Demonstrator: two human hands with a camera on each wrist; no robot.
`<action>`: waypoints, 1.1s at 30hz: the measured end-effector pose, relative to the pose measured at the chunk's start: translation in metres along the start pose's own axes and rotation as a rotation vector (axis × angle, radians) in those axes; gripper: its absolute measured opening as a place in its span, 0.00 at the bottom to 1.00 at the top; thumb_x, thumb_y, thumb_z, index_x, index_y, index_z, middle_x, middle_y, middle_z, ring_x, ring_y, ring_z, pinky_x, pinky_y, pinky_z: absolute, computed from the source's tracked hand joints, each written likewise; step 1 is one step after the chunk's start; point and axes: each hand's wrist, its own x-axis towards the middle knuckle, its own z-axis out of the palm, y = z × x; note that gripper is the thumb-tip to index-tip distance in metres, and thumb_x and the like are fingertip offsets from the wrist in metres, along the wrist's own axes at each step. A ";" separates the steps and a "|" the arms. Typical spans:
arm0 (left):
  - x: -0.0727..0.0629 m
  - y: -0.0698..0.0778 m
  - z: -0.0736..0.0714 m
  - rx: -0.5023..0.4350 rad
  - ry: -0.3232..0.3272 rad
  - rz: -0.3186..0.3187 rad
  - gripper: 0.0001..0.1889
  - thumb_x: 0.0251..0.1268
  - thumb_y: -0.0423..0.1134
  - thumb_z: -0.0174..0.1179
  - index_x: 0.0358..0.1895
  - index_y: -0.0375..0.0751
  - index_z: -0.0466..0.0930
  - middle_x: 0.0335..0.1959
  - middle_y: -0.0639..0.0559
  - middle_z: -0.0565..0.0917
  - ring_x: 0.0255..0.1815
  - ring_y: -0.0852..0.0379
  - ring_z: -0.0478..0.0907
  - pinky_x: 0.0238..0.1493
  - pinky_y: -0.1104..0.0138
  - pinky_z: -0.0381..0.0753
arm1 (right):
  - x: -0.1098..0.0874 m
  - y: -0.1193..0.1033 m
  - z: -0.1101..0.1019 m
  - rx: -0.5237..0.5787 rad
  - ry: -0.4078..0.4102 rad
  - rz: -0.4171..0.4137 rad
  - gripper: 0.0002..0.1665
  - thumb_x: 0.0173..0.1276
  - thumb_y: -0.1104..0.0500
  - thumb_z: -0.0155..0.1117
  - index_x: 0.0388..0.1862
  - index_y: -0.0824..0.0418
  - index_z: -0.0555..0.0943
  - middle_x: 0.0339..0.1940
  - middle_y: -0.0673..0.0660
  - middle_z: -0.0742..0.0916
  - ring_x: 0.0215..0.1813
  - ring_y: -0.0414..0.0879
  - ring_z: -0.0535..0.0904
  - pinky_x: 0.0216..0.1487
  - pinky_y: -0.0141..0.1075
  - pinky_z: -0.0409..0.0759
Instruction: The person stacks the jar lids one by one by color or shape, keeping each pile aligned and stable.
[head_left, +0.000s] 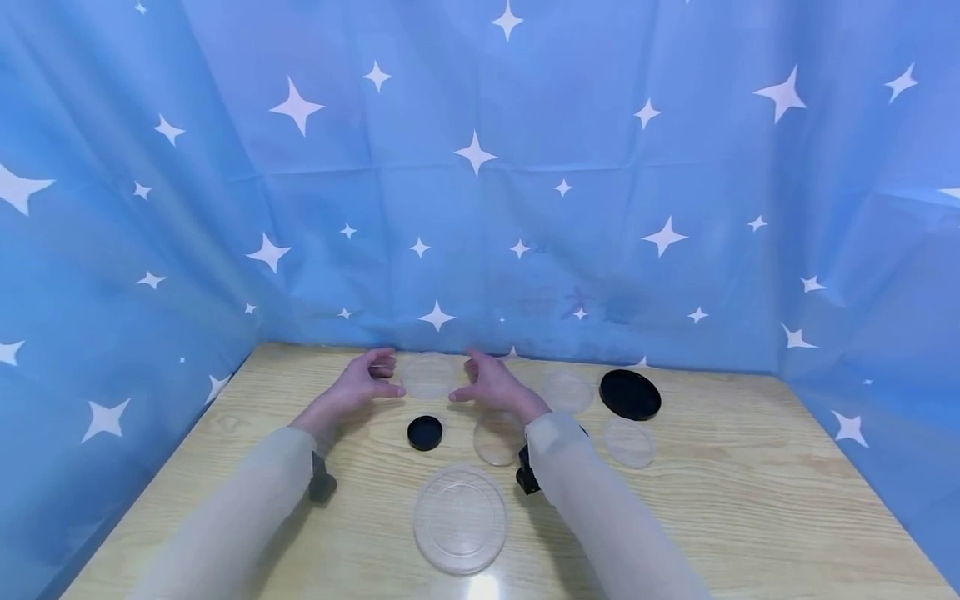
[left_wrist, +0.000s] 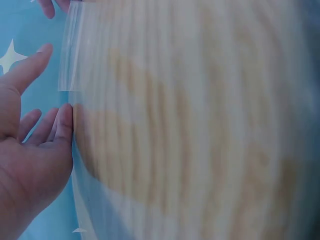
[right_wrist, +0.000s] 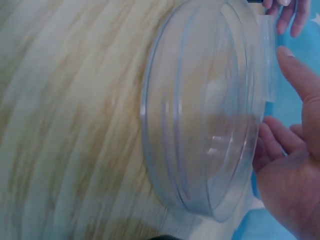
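Note:
At the table's back edge, a clear round dish [head_left: 429, 375] lies between my two hands. My left hand [head_left: 365, 382] is on its left side, thumb and fingers spread apart, the thumb tip close to the rim. On the other side my right hand [head_left: 497, 385] has a similar spread, with a small gap to the dish. Both wrist views show the dish's clear side wall [left_wrist: 70, 50] beyond the thumbs, and nothing is gripped by the left hand [left_wrist: 30, 145] or the right hand [right_wrist: 295, 165]. A clear round dish [head_left: 498, 439] lies just below the right hand.
A small black lid [head_left: 425, 433] and a large clear dish [head_left: 461, 521] lie nearer the front. Right of the right arm are two clear discs, one farther back [head_left: 567, 392] and one nearer [head_left: 628, 442], beside a larger black lid [head_left: 630, 394]. A starry blue curtain [head_left: 480, 208] borders the table.

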 end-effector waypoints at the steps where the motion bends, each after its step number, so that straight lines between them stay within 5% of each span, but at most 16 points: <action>1: 0.000 0.000 0.001 0.005 -0.008 -0.003 0.46 0.60 0.29 0.72 0.78 0.25 0.54 0.71 0.28 0.67 0.71 0.32 0.66 0.72 0.47 0.67 | 0.000 0.001 0.001 -0.006 -0.003 0.004 0.60 0.64 0.54 0.78 0.84 0.65 0.51 0.72 0.66 0.75 0.73 0.59 0.70 0.71 0.49 0.70; 7: 0.005 -0.001 0.008 0.043 -0.042 -0.011 0.44 0.62 0.33 0.72 0.77 0.25 0.56 0.71 0.30 0.69 0.70 0.35 0.68 0.71 0.50 0.69 | 0.001 0.005 0.003 -0.035 0.007 0.007 0.56 0.64 0.55 0.78 0.82 0.68 0.56 0.69 0.66 0.77 0.71 0.59 0.71 0.71 0.49 0.71; 19: 0.006 -0.002 0.009 0.053 -0.011 -0.037 0.41 0.60 0.31 0.72 0.74 0.23 0.61 0.68 0.31 0.73 0.68 0.37 0.71 0.69 0.51 0.71 | 0.010 0.006 0.009 -0.067 0.000 -0.030 0.51 0.63 0.55 0.79 0.79 0.69 0.63 0.65 0.64 0.79 0.68 0.58 0.73 0.70 0.48 0.71; 26: 0.012 -0.001 0.007 0.078 0.005 -0.009 0.40 0.56 0.29 0.74 0.71 0.22 0.66 0.61 0.31 0.77 0.63 0.37 0.74 0.67 0.51 0.72 | 0.012 -0.002 0.010 -0.142 0.002 -0.021 0.47 0.64 0.52 0.78 0.77 0.66 0.67 0.62 0.59 0.80 0.69 0.57 0.70 0.72 0.56 0.64; 33: 0.008 0.000 0.006 0.083 -0.029 -0.024 0.39 0.54 0.27 0.75 0.70 0.23 0.68 0.57 0.34 0.78 0.57 0.43 0.75 0.62 0.57 0.76 | 0.012 -0.003 0.013 -0.070 -0.024 -0.023 0.43 0.64 0.54 0.78 0.74 0.65 0.71 0.59 0.59 0.80 0.60 0.53 0.75 0.65 0.49 0.72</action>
